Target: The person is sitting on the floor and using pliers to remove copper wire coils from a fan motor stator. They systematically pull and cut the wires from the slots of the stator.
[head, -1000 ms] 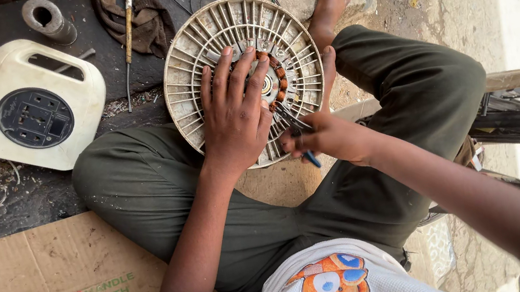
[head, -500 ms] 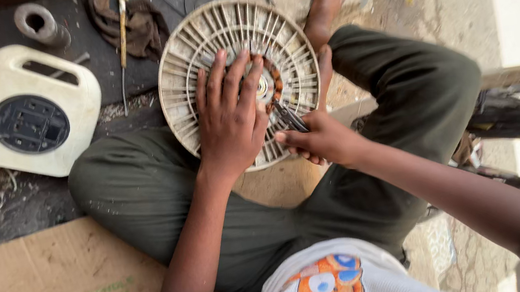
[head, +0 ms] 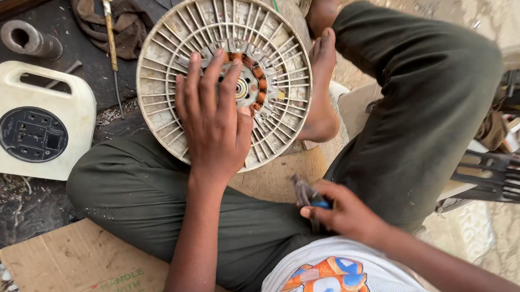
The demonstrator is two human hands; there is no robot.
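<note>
My left hand lies flat on a big round plastic wheel with copper coils in its middle. The wheel leans on my leg and foot. My right hand is near my tummy and grips a small tool with a blue handle. A white cable reel sits beside my knee, and cardboard lies below it.

Tool in my right hand: mostly hidden by the fingers, kind unclear.
Stator windings: partly hidden under my left hand.
</note>
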